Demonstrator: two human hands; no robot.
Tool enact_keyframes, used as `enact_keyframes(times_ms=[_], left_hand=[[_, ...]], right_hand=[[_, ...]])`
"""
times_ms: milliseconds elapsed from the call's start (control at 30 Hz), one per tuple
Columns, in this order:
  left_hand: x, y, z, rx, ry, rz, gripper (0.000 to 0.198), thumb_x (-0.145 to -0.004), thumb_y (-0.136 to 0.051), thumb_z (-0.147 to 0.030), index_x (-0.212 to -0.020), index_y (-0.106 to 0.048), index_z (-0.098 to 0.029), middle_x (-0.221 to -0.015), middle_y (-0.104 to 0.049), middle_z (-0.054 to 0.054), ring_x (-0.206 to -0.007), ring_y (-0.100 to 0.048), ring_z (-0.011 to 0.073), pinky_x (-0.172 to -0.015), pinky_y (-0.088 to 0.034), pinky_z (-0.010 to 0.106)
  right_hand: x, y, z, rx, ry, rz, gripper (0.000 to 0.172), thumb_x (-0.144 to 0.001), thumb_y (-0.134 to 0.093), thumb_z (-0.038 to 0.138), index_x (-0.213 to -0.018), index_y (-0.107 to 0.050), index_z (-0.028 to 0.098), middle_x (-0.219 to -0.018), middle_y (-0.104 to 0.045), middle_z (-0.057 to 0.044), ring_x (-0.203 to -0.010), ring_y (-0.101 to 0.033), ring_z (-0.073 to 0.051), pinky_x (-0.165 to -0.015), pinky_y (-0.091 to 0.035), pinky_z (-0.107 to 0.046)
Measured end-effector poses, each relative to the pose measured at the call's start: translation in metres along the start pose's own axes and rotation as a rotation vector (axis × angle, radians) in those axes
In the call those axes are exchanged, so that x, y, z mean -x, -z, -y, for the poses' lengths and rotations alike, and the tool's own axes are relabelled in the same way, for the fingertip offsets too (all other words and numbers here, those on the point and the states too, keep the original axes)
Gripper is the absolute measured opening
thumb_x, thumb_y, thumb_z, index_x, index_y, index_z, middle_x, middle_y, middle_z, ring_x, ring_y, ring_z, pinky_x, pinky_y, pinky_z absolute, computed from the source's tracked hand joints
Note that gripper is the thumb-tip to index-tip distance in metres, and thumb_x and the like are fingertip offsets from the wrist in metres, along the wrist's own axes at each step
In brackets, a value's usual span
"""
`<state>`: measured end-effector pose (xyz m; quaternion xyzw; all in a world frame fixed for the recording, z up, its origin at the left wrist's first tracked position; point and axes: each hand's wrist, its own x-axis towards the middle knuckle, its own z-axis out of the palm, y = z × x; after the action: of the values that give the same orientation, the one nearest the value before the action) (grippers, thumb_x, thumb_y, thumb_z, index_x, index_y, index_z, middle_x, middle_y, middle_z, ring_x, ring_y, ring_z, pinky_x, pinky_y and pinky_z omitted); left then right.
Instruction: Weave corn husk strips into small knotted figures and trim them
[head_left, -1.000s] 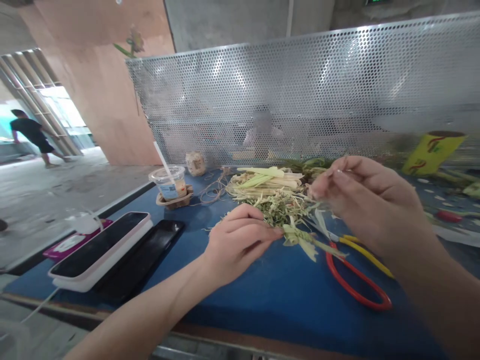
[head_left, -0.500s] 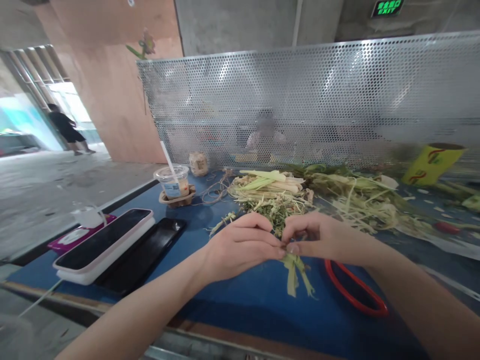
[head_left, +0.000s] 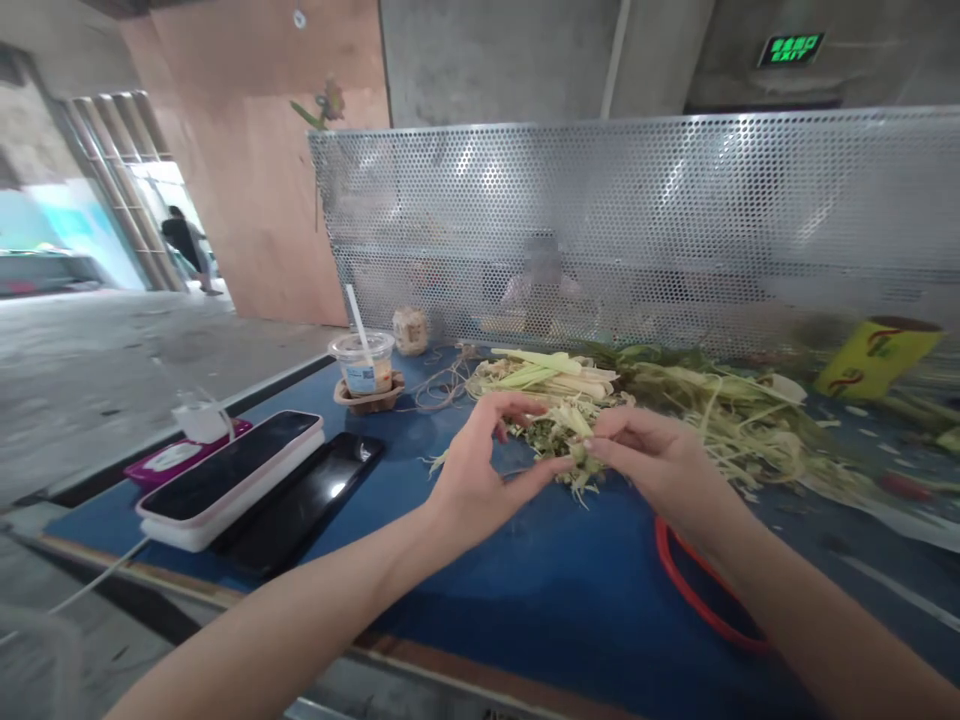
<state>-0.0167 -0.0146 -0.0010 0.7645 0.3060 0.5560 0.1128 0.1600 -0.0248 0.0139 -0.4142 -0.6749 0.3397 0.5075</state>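
Both of my hands meet above the blue table (head_left: 525,590). Between their fingertips is a small folded green leaf piece (head_left: 576,455), lifted off the surface. My left hand (head_left: 487,470) pinches it from the left with thumb and fingers curled. My right hand (head_left: 652,465) pinches it from the right. Just behind lies a heap of green and pale leaf strips and stalks (head_left: 555,385). The red handle loop of a pair of scissors (head_left: 686,585) lies on the table, partly hidden under my right forearm.
Two phones (head_left: 240,475) and a pink pack (head_left: 172,460) lie at the left. A plastic cup with a straw (head_left: 365,365) stands behind them, near loose twine (head_left: 439,380). A perforated metal screen (head_left: 637,220) closes the back, a yellow cup (head_left: 874,355) at far right. A person walks far left.
My right hand came down from a raised position to meet the left hand at the leaf piece. Both hands then lifted the piece off the table; the view tilted upward.
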Motion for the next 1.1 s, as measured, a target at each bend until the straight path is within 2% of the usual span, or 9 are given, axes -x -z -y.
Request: enact_keyframes(times_ms=[100, 233, 300, 367, 467, 600, 767, 933, 1100], left_hand=[[0.002, -0.005, -0.001, 0.071, 0.090, 0.044, 0.030, -0.068, -0.066, -0.029, -0.092, -0.053, -0.017, -0.085, -0.064, 0.004, -0.075, -0.058, 0.0136, -0.063, -0.045, 0.025], [0.002, -0.007, -0.002, 0.062, 0.081, 0.046, 0.010, -0.071, -0.063, -0.025, -0.074, -0.060, -0.016, -0.072, -0.065, 0.002, -0.065, -0.057, 0.0122, -0.059, -0.045, 0.024], [0.002, -0.007, -0.002, 0.036, 0.059, -0.004, 0.012, -0.070, -0.063, -0.025, -0.078, -0.061, -0.016, -0.074, -0.066, 0.003, -0.066, -0.058, 0.0125, -0.058, -0.046, 0.024], [0.002, -0.007, -0.001, 0.005, 0.001, -0.044, 0.025, -0.070, -0.064, -0.024, -0.093, -0.059, -0.017, -0.082, -0.067, 0.003, -0.070, -0.060, 0.0132, -0.059, -0.048, 0.024], [0.001, -0.007, 0.001, -0.039, -0.144, -0.067, 0.040, -0.073, -0.061, -0.020, -0.112, -0.052, -0.021, -0.091, -0.067, 0.003, -0.080, -0.061, 0.0139, -0.069, -0.051, 0.027], [0.000, -0.008, 0.002, -0.095, -0.250, -0.088, 0.033, -0.077, -0.056, -0.014, -0.109, -0.055, -0.023, -0.090, -0.068, 0.002, -0.084, -0.060, 0.0135, -0.075, -0.052, 0.028], [0.000, -0.009, 0.010, -0.147, -0.326, -0.075, 0.044, -0.078, -0.054, -0.013, -0.120, -0.047, -0.023, -0.102, -0.061, 0.006, -0.089, -0.059, 0.0138, -0.076, -0.052, 0.027], [0.000, -0.012, 0.018, -0.153, -0.425, -0.046, 0.034, -0.079, -0.050, -0.007, -0.109, -0.057, -0.022, -0.104, -0.057, 0.007, -0.091, -0.057, 0.0124, -0.073, -0.052, 0.024], [-0.002, -0.015, 0.011, -0.097, -0.274, -0.082, 0.019, -0.078, -0.054, -0.015, -0.095, -0.063, -0.019, -0.087, -0.062, 0.004, -0.075, -0.060, 0.0108, -0.066, -0.054, 0.023]], right_hand=[[0.000, -0.005, -0.006, -0.058, 0.053, -0.040, 0.013, -0.070, -0.063, 0.027, -0.060, -0.057, 0.019, -0.055, -0.048, 0.003, -0.051, -0.042, -0.008, -0.047, -0.034, -0.021], [0.003, -0.011, -0.012, -0.163, 0.069, -0.026, 0.008, -0.070, -0.063, 0.027, -0.066, -0.061, 0.021, -0.058, -0.051, 0.003, -0.053, -0.044, -0.009, -0.049, -0.035, -0.022], [0.004, -0.013, -0.012, -0.192, 0.049, -0.034, 0.008, -0.070, -0.064, 0.027, -0.066, -0.061, 0.021, -0.057, -0.050, 0.004, -0.052, -0.044, -0.009, -0.049, -0.034, -0.023], [0.004, -0.016, -0.012, -0.228, 0.024, -0.051, 0.009, -0.070, -0.064, 0.027, -0.063, -0.061, 0.022, -0.056, -0.050, 0.004, -0.052, -0.043, -0.009, -0.050, -0.034, -0.023], [0.004, -0.022, -0.011, -0.318, -0.013, -0.125, 0.009, -0.067, -0.067, 0.027, -0.061, -0.062, 0.022, -0.059, -0.055, 0.003, -0.057, -0.048, -0.010, -0.055, -0.037, -0.024], [0.006, -0.034, -0.006, -0.509, -0.078, -0.275, 0.007, -0.059, -0.071, 0.026, -0.059, -0.065, 0.023, -0.060, -0.058, 0.002, -0.062, -0.051, -0.012, -0.060, -0.040, -0.025], [0.006, -0.040, -0.007, -0.675, -0.218, -0.355, 0.010, -0.053, -0.075, 0.026, -0.057, -0.066, 0.021, -0.063, -0.058, 0.002, -0.056, -0.045, -0.009, -0.050, -0.036, -0.022], [0.002, -0.041, -0.013, -0.762, -0.259, -0.408, 0.016, -0.051, -0.076, 0.028, -0.062, -0.068, 0.022, -0.063, -0.060, 0.002, -0.049, -0.042, -0.007, -0.044, -0.033, -0.022], [0.002, -0.043, -0.013, -0.763, -0.248, -0.426, 0.016, -0.053, -0.075, 0.027, -0.067, -0.069, 0.024, -0.065, -0.062, 0.002, -0.052, -0.046, -0.010, -0.047, -0.035, -0.025]])
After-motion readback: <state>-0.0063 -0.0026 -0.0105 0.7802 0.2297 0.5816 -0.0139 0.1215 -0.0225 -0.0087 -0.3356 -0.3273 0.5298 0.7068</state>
